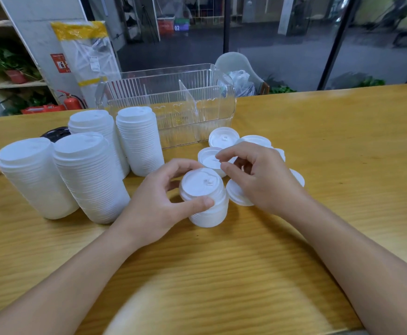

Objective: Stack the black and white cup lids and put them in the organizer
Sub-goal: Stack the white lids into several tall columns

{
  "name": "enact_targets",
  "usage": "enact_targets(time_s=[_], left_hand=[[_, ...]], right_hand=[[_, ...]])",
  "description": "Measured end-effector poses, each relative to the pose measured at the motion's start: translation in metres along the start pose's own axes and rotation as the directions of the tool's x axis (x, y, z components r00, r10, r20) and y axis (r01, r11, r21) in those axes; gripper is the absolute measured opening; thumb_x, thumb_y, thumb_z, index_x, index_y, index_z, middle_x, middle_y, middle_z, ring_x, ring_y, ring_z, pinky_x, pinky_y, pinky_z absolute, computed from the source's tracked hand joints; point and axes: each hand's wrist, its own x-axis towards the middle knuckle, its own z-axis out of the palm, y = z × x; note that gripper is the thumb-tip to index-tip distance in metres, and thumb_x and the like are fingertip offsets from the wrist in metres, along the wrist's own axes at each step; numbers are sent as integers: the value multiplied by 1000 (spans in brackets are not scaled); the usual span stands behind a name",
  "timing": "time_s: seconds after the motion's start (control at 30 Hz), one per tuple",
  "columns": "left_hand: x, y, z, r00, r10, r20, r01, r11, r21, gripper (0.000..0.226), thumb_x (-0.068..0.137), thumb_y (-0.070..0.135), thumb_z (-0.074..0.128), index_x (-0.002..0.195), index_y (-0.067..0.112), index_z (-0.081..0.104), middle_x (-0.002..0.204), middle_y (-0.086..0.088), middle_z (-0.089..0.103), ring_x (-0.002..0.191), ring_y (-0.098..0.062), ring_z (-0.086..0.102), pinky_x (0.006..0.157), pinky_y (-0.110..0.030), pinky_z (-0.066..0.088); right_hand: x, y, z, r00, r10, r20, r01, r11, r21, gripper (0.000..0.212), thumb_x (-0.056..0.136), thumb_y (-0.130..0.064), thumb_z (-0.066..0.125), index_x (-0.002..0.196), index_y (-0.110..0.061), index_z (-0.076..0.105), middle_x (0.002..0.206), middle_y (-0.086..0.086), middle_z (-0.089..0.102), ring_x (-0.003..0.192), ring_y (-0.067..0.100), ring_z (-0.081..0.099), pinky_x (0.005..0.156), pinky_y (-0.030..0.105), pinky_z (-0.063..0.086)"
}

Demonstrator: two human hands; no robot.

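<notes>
On the wooden table (318, 146) in front of me, my left hand (159, 201) wraps around a short stack of white lids (206, 201), thumb across its near side and fingers curled over the far side, so the stack sits upright in my grip and rests on the tabletop. My right hand (258, 175) hovers just beside it over the loose white lids (223, 139) scattered between the short stack and the clear organizer (173, 100); its fingers are bent toward one another as if closing on a lid's edge, but I cannot tell whether they hold one yet. To my left stand four tall stacks of white lids (88, 175), close together, and behind them I can glimpse a black lid (56, 134), mostly hidden, so I cannot say how many black ones there are. The organizer sits at the far side of the table, its divider upright, and both compartments look empty to me. I judge the stacking of white lids well advanced, with only a handful of loose ones left to gather onto the short stack. The black lids and all the loading into the organizer appear not yet done, so roughly half the job remains.
</notes>
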Motion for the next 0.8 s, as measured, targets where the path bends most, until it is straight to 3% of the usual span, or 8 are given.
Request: enact_targets(time_s=[0.1, 0.2, 0.27, 0.37, 0.53, 0.8], left_hand=[[0, 1, 4, 1000, 6, 22, -7, 1000, 19, 54, 84, 30, 96, 132, 28, 70, 133, 13, 75, 130, -13, 68, 116, -46, 51], [-2, 1, 6, 999, 6, 35, -9, 998, 67, 56, 82, 37, 96, 132, 32, 70, 133, 15, 75, 131, -13, 67, 115, -43, 52], [-2, 1, 7, 999, -2, 54, -2, 997, 83, 57, 82, 39, 95, 133, 33, 70, 133, 15, 74, 131, -13, 68, 114, -43, 53], [-4, -1, 6, 998, -19, 67, 13, 996, 85, 59, 81, 38, 96, 133, 32, 70, 132, 14, 75, 129, -14, 70, 112, -46, 54], [-5, -1, 7, 996, -46, 80, 41, 997, 61, 58, 83, 34, 96, 133, 29, 69, 133, 11, 76, 129, -13, 70, 114, -48, 54], [-6, 0, 7, 994, -48, 96, 43, 998, 53, 57, 84, 34, 95, 134, 28, 67, 135, 10, 75, 129, -13, 70, 113, -47, 54]], right_hand=[[1, 0, 2, 999, -34, 11, 35, 996, -78, 17, 103, -27, 73, 120, -28, 77, 109, -18, 72, 88, 10, 63, 75, 14, 44], [1, 0, 6, 994, -100, 54, 108, 975, -194, 22, 103, -29, 73, 125, -24, 78, 115, -16, 70, 91, 0, 60, 80, 12, 42], [2, 2, 9, 988, -136, 72, 150, 953, -264, 26, 103, -28, 73, 128, -20, 78, 119, -10, 69, 100, 0, 58, 88, 20, 45], [4, 5, 13, 986, -146, 86, 167, 918, -359, 29, 102, -23, 74, 129, -16, 78, 121, -3, 68, 115, 20, 61, 95, 36, 49], [8, 13, 17, 976, -176, 131, 218, 847, -485, 23, 97, -16, 75, 120, -12, 80, 119, 3, 69, 105, 31, 63, 92, 50, 52], [14, 19, 23, 965, -247, 88, 255, 804, -537, 6, 92, -9, 79, 94, -15, 78, 95, 3, 70, 82, 30, 61, 74, 47, 49]])
